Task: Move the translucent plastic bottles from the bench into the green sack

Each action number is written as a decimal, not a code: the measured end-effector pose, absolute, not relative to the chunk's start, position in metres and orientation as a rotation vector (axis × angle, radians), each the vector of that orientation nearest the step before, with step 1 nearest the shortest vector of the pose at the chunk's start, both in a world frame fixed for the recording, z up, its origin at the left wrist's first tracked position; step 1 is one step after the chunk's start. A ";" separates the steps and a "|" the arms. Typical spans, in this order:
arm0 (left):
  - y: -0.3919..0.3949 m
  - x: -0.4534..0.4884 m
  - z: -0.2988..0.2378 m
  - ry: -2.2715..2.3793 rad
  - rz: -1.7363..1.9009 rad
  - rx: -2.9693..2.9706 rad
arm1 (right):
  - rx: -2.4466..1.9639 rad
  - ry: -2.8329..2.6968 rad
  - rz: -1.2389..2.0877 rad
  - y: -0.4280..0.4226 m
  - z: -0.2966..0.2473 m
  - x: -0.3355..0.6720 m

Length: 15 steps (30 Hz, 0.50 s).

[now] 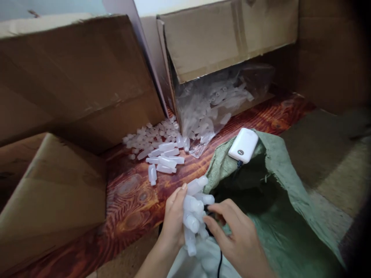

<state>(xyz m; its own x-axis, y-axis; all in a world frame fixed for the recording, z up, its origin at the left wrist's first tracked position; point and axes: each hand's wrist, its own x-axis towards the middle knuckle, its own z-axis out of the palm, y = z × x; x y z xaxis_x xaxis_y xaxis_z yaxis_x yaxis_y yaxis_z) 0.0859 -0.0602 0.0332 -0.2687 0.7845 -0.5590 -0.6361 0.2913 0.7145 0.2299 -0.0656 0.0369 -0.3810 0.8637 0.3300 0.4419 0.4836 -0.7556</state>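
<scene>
My left hand [173,220] is closed around a bundle of several small translucent plastic bottles [194,210], stacked one above another. My right hand [234,235] rests against the right side of the same bundle, fingers curled and touching the bottles. Both hands hover over the mouth of a green woven sack [278,185]. More loose bottles [162,156] lie in a pile on the patterned wooden floor beyond my hands.
A white power bank [243,145] with a dark cable lies on the sack's rim. A clear plastic bag of bottles [214,104] spills from an open cardboard box [226,34]. Large cardboard boxes [72,77] stand at left and front left [55,193].
</scene>
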 end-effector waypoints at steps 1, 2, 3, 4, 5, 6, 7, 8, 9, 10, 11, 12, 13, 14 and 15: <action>-0.061 0.083 0.033 1.229 1.385 0.139 | -1.048 -2.049 0.752 -0.065 0.037 0.227; -0.061 0.080 0.034 1.219 1.395 0.117 | -1.015 -2.101 0.767 -0.064 0.037 0.224; -0.062 0.078 0.034 1.212 1.407 0.100 | -0.988 -2.144 0.771 -0.063 0.037 0.220; -0.062 0.075 0.035 1.213 1.427 0.092 | -0.977 -2.164 0.758 -0.063 0.037 0.216; -0.061 0.072 0.036 1.220 1.453 0.092 | -0.977 -2.162 0.741 -0.063 0.037 0.210; -0.061 0.069 0.037 1.225 1.484 0.102 | -0.984 -2.148 0.730 -0.062 0.037 0.205; -0.062 0.066 0.037 1.229 1.519 0.118 | -0.989 -2.135 0.733 -0.062 0.036 0.199; -0.062 0.063 0.038 1.232 1.553 0.137 | -0.992 -2.125 0.746 -0.061 0.034 0.193; -0.063 0.060 0.037 1.235 1.586 0.156 | -0.995 -2.116 0.771 -0.060 0.032 0.188; -0.064 0.057 0.037 1.242 1.613 0.175 | -0.994 -2.108 0.798 -0.059 0.030 0.182; -0.066 0.053 0.036 1.256 1.636 0.195 | -0.986 -2.101 0.821 -0.058 0.027 0.178; -0.068 0.050 0.034 1.278 1.657 0.217 | -0.977 -2.103 0.840 -0.057 0.025 0.174; -0.070 0.046 0.033 1.303 1.673 0.238 | -0.966 -2.119 0.854 -0.055 0.023 0.170; -0.072 0.043 0.032 1.330 1.688 0.265 | -0.951 -2.146 0.860 -0.054 0.021 0.167; -0.074 0.040 0.032 1.358 1.703 0.289 | -0.934 -2.179 0.860 -0.052 0.019 0.164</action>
